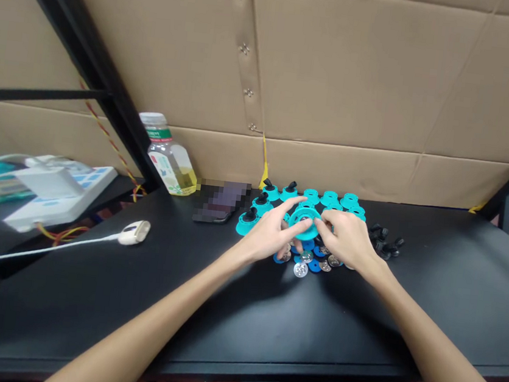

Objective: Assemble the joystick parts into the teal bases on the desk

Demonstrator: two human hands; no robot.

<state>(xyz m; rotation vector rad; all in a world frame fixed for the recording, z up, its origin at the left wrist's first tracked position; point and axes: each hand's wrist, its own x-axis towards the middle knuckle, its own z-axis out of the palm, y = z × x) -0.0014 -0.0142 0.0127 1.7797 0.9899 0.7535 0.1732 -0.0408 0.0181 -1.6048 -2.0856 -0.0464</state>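
Between both hands, above the black table, is a round turquoise plastic part (299,216) with a hollow centre. My left hand (273,230) grips its left side, thumb across the opening. The fingers of my right hand (344,232) are pinched at its right rim; whether they also hold something small is hidden. Under the hands lies a pile of blue discs (314,266) and clear or metallic discs (300,270). Behind are several similar turquoise parts (329,198). To the left stand turquoise parts with black knobs (247,222) on top.
Loose black knobs (386,246) lie right of my right hand. A dark phone (223,203) and a bottle of yellow liquid (169,157) are at the back left. A white cable with a cream plug (134,232) crosses the left side, near a power strip (63,200). Cardboard (364,75) walls the back.
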